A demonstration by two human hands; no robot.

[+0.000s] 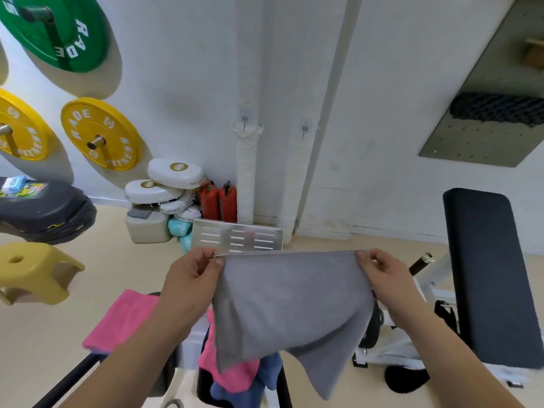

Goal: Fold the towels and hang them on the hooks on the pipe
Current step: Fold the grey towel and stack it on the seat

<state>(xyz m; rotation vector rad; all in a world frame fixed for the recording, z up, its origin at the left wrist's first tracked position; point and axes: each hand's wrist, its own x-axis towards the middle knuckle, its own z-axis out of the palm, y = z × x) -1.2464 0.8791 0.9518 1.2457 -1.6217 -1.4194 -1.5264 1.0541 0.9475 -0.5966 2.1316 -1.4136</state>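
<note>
A grey towel [290,301] hangs in front of me, folded double with its top edge stretched level. My left hand [192,273] pinches its upper left corner and my right hand [382,273] pinches its upper right corner. A pink towel [123,319] and a blue towel [265,381] lie heaped on gym equipment below the grey one. On the wall ahead stand white wrapped pipes, one [246,178] with a small metal hook [244,121] and a second hook [304,131] to its right. Both hooks are bare.
Green [59,33] and yellow weight plates [101,134] hang on the left wall. White pads [173,178] and red extinguishers [219,201] sit by the pipe's base, with a metal plate [237,238]. A black bench pad [488,275] stands right, a yellow stool [35,272] left.
</note>
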